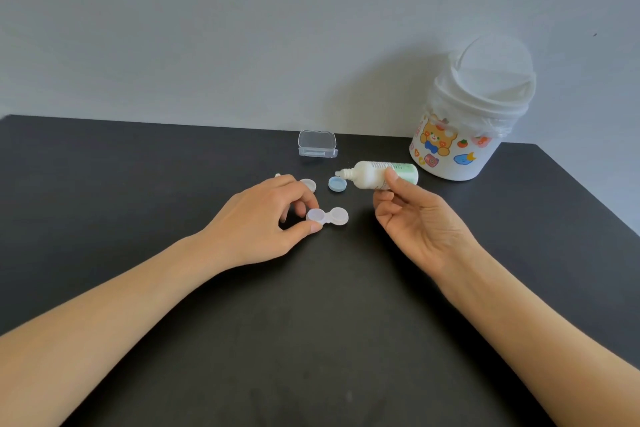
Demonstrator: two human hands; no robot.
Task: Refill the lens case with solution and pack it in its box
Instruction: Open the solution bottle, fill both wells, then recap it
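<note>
Lens case (327, 216), both wells uncapped, lies on the dark worktop (311, 322), its left well pinched by the left hand (263, 218). Right hand (415, 222) grips the solution bottle (377, 175) nearly horizontal, nozzle pointing left. Blue cap (337, 183), white cap (308, 185) and clear box (317, 143) lie behind; a stickered bin (464, 135) stands right.

No legible text on bottle (381, 174)
</note>
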